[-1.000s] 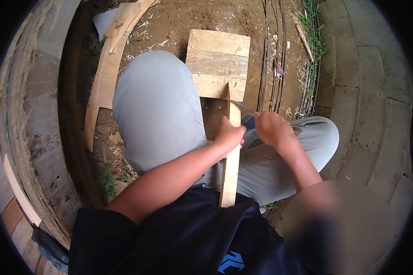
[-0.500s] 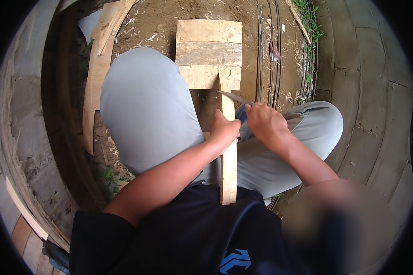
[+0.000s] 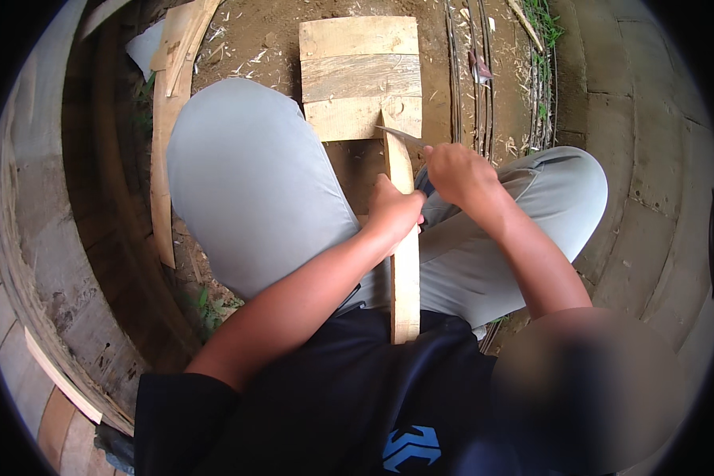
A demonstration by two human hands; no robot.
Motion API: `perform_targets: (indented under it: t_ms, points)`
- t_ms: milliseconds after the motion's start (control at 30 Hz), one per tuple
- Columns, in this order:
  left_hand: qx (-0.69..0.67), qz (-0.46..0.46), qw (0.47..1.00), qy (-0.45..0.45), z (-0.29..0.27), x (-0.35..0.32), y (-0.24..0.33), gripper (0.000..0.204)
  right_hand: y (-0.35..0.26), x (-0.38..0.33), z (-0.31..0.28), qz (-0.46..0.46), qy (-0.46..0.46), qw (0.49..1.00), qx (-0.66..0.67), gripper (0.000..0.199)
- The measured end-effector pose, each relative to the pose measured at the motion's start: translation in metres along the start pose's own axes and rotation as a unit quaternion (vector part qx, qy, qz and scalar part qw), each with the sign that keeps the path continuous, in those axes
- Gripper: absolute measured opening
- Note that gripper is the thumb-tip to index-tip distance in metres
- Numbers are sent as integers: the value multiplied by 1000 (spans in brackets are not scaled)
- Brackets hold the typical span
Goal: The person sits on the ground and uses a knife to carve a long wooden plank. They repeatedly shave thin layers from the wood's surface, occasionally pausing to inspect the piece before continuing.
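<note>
A long, pale wooden strip (image 3: 405, 274) runs from against my shirt, between my knees, to a small plank-topped wooden stool or block (image 3: 361, 75) ahead. Its far end is pointed and overlaps the near plank's edge. My left hand (image 3: 395, 208) is closed around the strip about midway along. Just right of the strip's far part, my right hand (image 3: 462, 176) grips a knife (image 3: 401, 135). The handle is hidden in the fist, while the thin blade points left and lies across the strip close to its pointed end.
Loose boards (image 3: 170, 135) lie on the dirt beyond my left knee. Wood shavings (image 3: 250, 32) litter the ground. Thin dark rods or strips (image 3: 474, 79) run along the right, beside grass (image 3: 541, 47). Plank surfaces (image 3: 611, 151) border the right side, with a weathered beam (image 3: 44, 182) at left.
The knife blade has slid along the strip toward its pointed far end, my right hand moving forward with it. My left hand keeps its hold. The whole view has shifted slightly.
</note>
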State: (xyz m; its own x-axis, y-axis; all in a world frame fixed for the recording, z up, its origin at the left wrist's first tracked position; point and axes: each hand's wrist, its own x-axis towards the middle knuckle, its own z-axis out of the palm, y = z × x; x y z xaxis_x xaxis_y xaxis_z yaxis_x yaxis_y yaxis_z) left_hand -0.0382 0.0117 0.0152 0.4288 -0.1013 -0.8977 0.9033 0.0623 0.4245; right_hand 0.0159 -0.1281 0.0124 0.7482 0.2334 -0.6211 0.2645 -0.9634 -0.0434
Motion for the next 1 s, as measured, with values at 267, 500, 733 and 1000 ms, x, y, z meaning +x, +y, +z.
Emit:
perform_targets:
  t_ms: [267, 500, 733, 1000]
  points:
    - [-15, -6, 1000, -1, -2, -2, 2, 34, 14, -25, -10, -115, 13, 992, -51, 32]
    - [-21, -8, 1000, -19, -2, 0, 0, 41, 3, -28, -8, -143, 41, 979, -138, 29]
    - [-20, -14, 1000, -9, 0, -2, 4, 36, -27, -28, -6, 17, -2, 999, -46, 39]
    - [-3, -13, 1000, -16, 6, -2, 2, 34, -27, 10, -5, 134, -66, 987, 61, 33]
